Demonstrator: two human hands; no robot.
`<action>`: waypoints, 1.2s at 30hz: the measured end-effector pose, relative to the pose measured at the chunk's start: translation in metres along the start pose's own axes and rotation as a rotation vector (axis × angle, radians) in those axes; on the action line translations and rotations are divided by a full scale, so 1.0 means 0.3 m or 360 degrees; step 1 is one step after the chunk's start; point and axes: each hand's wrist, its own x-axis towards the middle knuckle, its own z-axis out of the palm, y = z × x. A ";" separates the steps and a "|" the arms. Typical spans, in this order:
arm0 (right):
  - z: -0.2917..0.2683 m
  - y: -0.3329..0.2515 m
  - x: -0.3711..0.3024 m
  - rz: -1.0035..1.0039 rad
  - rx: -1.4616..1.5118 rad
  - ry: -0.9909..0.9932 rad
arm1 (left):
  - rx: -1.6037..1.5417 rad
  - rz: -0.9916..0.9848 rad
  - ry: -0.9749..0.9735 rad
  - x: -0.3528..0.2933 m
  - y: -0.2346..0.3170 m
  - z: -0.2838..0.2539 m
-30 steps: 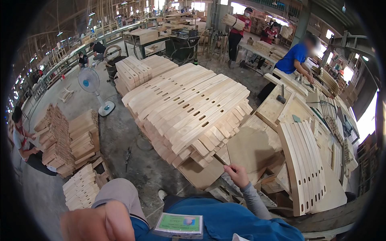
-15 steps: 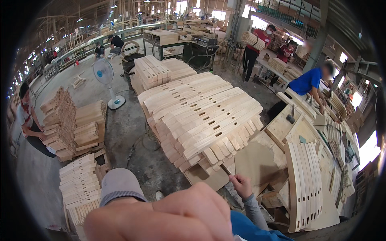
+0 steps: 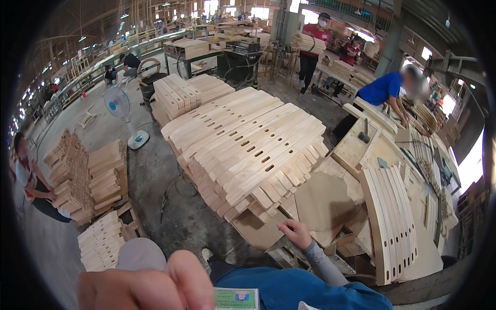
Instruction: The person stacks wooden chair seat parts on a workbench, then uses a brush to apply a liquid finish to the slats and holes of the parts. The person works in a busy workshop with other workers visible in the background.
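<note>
Looking past curled left hand and half-closed right hand, unable to tell any hold in either, toward slotted slats laid flat, as suits stable stacking.

Two bare hands were in view, a left hand and a right hand. One badge lay between them. Beyond both stood one large stack of slotted slats, too many to count singly. Right of the right hand lay five or six curved boards; farther past it, one hammer. Ahead of the left hand stood one fan. Far beyond the right hand were one worker in blue and two workers in red, one carrying one bundle.
</note>
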 end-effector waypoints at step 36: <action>-0.005 -0.002 -0.042 -0.0229 -0.0002 0.0277 | -0.0889 -0.0208 -0.0504 0.033 -0.445 0.167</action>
